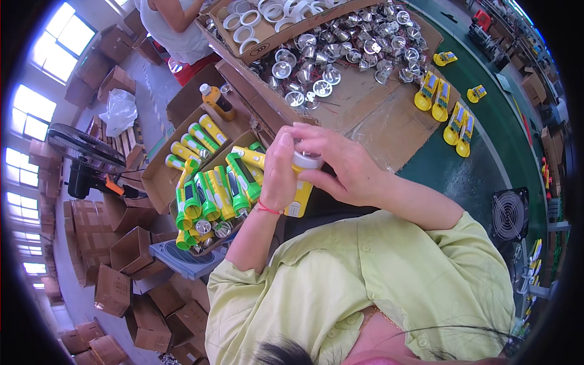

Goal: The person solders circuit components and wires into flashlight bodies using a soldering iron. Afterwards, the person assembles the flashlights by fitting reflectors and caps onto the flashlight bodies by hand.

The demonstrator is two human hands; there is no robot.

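Observation:
Both my hands are closed about the head of a yellow flashlight at chest height, over the near edge of the bench. My left hand (280, 173) wraps its side, with a red string on the wrist. My right hand (348, 165) curls its fingers and thumb around a white ring (309, 161) at the flashlight's end. Beside my left hand, a yellow flashlight handle (249, 157) sticks out to the left; I cannot tell whether it belongs to the same flashlight. Below my hands shows a flat yellow piece (298, 202), partly hidden.
Left of my hands, a carton holds green-and-yellow flashlight bodies (210, 194). A bottle (218, 102) stands behind it. Silver reflector cups (331, 52) with wires heap on cardboard ahead, beside a box of white rings (246, 24). Yellow flashlight parts (432, 97) line the right. A person (176, 30) is far left.

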